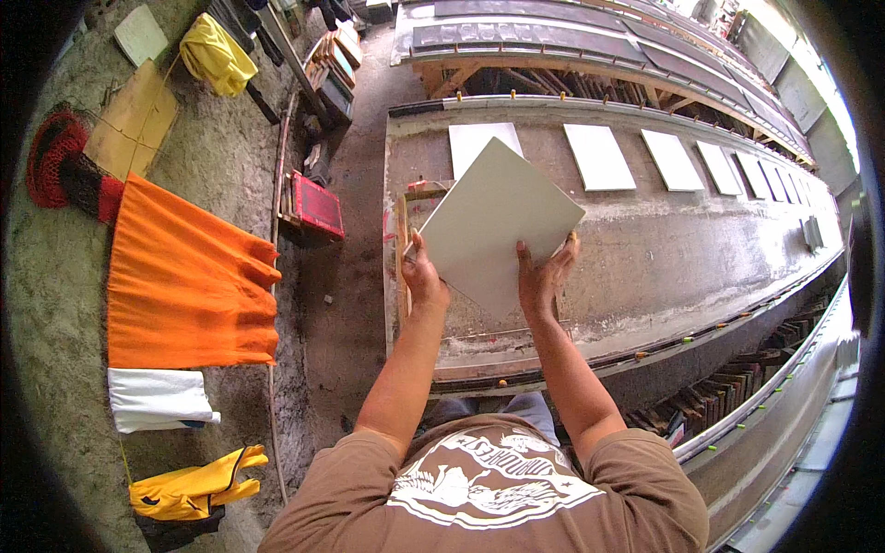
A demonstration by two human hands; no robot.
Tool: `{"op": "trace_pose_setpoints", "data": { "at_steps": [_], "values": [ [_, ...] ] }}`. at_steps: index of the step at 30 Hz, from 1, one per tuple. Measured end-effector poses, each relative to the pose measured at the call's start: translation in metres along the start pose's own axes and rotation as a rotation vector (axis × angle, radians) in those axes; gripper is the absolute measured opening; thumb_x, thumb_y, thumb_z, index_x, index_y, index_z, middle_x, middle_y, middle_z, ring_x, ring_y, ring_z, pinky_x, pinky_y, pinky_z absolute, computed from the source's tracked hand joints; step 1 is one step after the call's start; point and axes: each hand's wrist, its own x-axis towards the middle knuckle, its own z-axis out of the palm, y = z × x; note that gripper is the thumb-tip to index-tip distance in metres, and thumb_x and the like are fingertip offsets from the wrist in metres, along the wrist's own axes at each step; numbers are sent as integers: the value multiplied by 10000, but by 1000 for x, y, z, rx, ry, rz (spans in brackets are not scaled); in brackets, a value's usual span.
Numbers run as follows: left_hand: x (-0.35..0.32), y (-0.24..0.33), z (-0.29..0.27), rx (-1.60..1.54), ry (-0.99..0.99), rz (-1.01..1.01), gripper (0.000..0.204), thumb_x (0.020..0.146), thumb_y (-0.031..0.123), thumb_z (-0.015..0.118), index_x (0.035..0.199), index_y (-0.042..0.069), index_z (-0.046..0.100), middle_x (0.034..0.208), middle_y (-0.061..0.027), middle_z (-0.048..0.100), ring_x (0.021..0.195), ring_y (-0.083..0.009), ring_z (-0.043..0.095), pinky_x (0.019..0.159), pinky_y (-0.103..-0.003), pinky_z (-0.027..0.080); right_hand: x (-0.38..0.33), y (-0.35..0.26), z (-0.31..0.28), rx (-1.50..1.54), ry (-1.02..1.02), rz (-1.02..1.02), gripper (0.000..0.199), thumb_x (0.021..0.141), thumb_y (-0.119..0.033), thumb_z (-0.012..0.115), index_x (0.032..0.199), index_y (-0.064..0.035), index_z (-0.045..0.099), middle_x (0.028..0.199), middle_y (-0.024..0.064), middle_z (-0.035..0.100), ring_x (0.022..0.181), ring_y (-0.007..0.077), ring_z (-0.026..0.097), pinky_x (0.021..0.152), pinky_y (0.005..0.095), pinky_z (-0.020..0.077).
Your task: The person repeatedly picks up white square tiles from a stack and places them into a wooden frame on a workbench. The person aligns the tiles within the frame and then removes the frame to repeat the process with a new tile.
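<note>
Both my hands hold up a flat white rectangular sheet (502,230), turned so that one corner points away from me. My left hand (425,276) grips its left corner, thumb along the edge. My right hand (546,278) is closed on the right side, its thumb on the upper face. Below the sheet lies a long table (664,249) with a worn grey-brown top. Along its far side several white pieces are laid in a row, among them a near one (475,143) partly covered by the held sheet, and another (599,158) to its right.
A wooden frame (402,276) lies at the table's left end, partly hidden. Another long table (525,37) stands beyond. On the left, an orange cloth (184,286), a white cloth (161,398) and yellow garments (217,55) hang along the wall. A red-faced frame (316,205) leans there.
</note>
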Motion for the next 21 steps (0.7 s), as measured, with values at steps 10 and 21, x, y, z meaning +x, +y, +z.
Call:
{"op": "trace_pose_setpoints", "data": {
  "at_steps": [10,21],
  "values": [
    [18,-7,-119,1186,-338,467,447,881,467,762,1188,149,692,1217,-130,657,1186,-303,578,1019,-431,441,20,74,25,431,-293,370,570,961,-28,627,1492,13,424,1432,149,548,1258,246,553,1062,343,426],
    [22,-31,-172,1475,-384,510,486,911,498,710,1335,265,668,1636,-271,159,1465,-463,305,1180,-532,310,-13,135,62,215,-501,398,689,911,-124,697,1531,-26,413,1462,184,555,1313,266,559,1093,345,419]
  ]
}}
